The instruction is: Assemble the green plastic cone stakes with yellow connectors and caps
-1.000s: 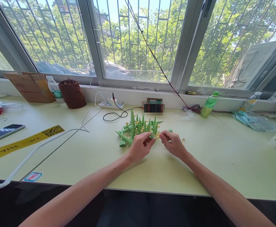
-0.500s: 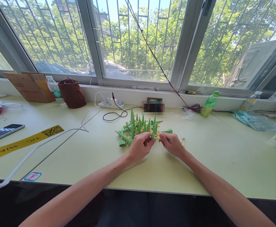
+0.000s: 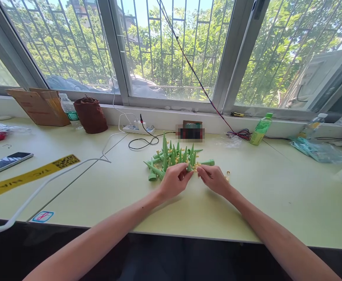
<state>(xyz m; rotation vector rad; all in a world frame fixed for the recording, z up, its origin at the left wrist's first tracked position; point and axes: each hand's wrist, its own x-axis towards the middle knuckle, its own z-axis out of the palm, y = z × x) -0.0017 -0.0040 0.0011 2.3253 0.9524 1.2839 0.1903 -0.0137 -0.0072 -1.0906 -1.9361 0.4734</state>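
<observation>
Cones (image 3: 173, 158) cluster on the far side of the left hand (image 3: 174, 180), which pinches a green cone (image 3: 189, 168), while the right hand (image 3: 214, 178) pinches a yellow piece (image 3: 198, 175).

A pale table (image 3: 276, 187) (seamed) carries green cones (image 3: 185, 157) and a phone (image 3: 8, 164).

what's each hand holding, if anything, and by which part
Left hand: a green cone, apparently pinched low on its side. Right hand: too small to tell.
</observation>
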